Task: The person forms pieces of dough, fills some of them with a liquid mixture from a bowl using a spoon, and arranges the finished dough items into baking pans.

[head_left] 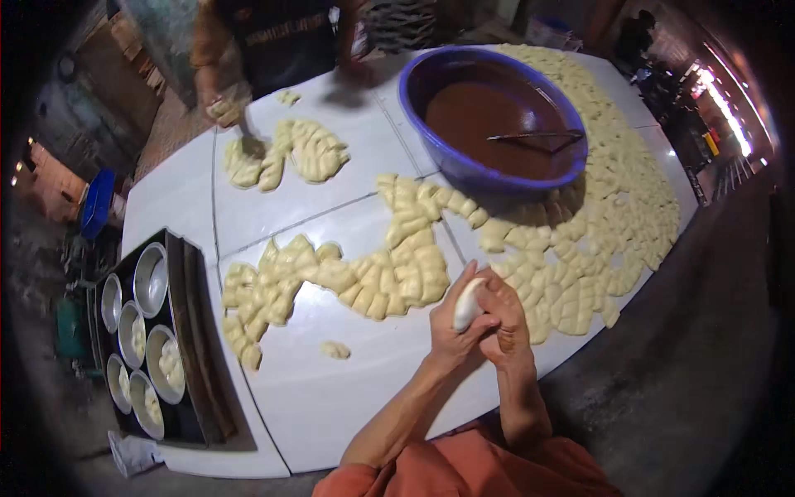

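A pale, smooth piece of dough [469, 306] sits between my two hands, above the near edge of the table. My left hand [448, 325] is curled round it from the left. From the right, my right hand [507, 319] presses on it with bent fingers and thumb; brown smears mark this hand. Just beyond my hands spreads a patch of cut dough pieces [397, 277], packed side by side. One small loose dough piece [335, 349] lies to the left of my hands.
A purple basin [414, 108] of brown filling, with a stick lying across it, stands at the far right. Many dough pieces [638, 199] cover the table's right side. At left, a black tray [189, 414] bears round metal tins [151, 273], some with dough. Across the table, a co-worker's hand [222, 109] handles dough.
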Demonstrator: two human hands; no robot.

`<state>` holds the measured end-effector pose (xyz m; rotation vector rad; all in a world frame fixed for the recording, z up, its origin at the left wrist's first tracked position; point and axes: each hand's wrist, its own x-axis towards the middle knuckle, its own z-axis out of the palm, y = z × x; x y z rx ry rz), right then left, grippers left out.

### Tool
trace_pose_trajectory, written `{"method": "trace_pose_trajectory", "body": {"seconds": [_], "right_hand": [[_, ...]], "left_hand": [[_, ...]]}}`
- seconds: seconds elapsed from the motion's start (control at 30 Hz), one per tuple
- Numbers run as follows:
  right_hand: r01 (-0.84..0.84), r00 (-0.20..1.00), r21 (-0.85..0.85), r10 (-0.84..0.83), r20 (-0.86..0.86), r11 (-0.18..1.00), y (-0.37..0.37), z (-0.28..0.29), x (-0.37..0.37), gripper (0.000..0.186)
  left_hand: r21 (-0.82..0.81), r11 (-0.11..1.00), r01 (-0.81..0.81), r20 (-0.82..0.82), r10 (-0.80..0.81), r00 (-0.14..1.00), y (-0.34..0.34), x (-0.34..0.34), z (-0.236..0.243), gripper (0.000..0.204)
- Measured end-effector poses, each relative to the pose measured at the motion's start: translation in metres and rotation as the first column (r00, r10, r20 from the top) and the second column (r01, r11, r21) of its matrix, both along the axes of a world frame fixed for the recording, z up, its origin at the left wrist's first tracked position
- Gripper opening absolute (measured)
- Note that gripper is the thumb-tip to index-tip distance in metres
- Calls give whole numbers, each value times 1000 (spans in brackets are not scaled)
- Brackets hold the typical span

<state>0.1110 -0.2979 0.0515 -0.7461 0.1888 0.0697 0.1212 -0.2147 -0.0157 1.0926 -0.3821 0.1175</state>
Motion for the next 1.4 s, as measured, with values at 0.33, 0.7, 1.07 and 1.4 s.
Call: {"method": "trace_pose_trajectory", "body": {"seconds": [0.33,0.7,1.07,1.4], "right_hand": [[-13,1000,-99,15,21,995,-40,-13,66,24],[115,969,-364,-23,248,924,-121,33,170,17],[-114,991,-92,119,54,989,-31,-22,86,22],[-40,998,331,22,57,943,4,-19,64,21]], "left_hand": [[-66,975,214,-321,-224,920,30,31,14,110],[169,981,94,-473,-3,881,68,20,14,47],[278,948,-157,-74,184,980,15,53,37,88],[69,978,-195,-152,203,967,-2,37,41,73]]}}
